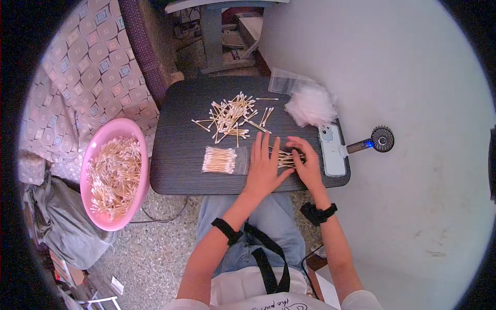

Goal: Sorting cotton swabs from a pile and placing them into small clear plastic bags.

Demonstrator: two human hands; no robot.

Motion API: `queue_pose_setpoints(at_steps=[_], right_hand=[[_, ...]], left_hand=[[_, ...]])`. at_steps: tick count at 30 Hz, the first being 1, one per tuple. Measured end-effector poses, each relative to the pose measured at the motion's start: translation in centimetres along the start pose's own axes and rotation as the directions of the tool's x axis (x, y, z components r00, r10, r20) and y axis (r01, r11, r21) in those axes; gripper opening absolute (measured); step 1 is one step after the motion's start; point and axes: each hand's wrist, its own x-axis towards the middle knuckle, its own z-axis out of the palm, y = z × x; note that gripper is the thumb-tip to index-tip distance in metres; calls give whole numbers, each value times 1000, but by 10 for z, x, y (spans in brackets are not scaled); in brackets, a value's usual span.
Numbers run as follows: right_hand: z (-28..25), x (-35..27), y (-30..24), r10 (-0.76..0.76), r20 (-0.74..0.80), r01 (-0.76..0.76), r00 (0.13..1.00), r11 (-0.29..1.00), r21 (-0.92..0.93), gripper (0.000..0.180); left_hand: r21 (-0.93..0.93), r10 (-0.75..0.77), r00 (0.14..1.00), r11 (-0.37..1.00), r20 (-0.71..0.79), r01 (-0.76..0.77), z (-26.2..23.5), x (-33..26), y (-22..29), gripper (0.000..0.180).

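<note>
The person is sitting at a small dark wood-grain table [181, 155], leaning both bare hands over a little bundle of wooden-stemmed cotton swabs [285, 158] lying near the table's right front corner. The left hand [262, 168] is lying flat with its fingers stretched out and slightly spread, pressing on the near end of the bundle and gripping nothing. The right hand [306, 164] is curling over the bundle's far end, its fingers bent around the swabs; how tightly it is closing on them I cannot tell from here.

Just left of the left hand, a clear plastic packet of neatly aligned swabs [222, 160] is lying flat. Further back, a loose scattered heap of swabs [232, 118] is spreading across the middle of the table. A fluffy pile of thin clear bags [311, 105] is sitting at the back right corner. A pale blue phone [332, 150] is resting just beside the right hand, with a small black handheld fan [376, 140] poking off the table edge. A pink oval plastic basin [114, 173] full of swabs is standing off to the left.
</note>
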Motion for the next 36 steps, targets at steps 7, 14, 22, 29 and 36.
queue_pose_setpoints(at_steps=[7, 14, 22, 29, 36], right_hand=[[13, -11, 0, -96, -265, 39, 959, 976, -213, 34], [34, -2, 4, -50, -212, 61, 976, 997, 47, 35], [7, -32, -11, -148, 143, 196, 979, 885, -422, 49], [9, -38, -17, -245, 241, 343, 939, 722, -601, 39], [19, -28, -21, -271, 366, 453, 890, 450, -769, 23]], left_hand=[[215, 35, 993, 975, 110, -59, 11, -4, -1, 59], [198, 111, 988, 971, 112, -131, 15, -3, -11, 55], [17, 87, 985, 996, 151, -90, -2, -16, -11, 60], [173, 162, 971, 966, 177, -193, -24, -23, -2, 46], [475, 193, 967, 843, 169, -251, -16, -25, 1, 23]])
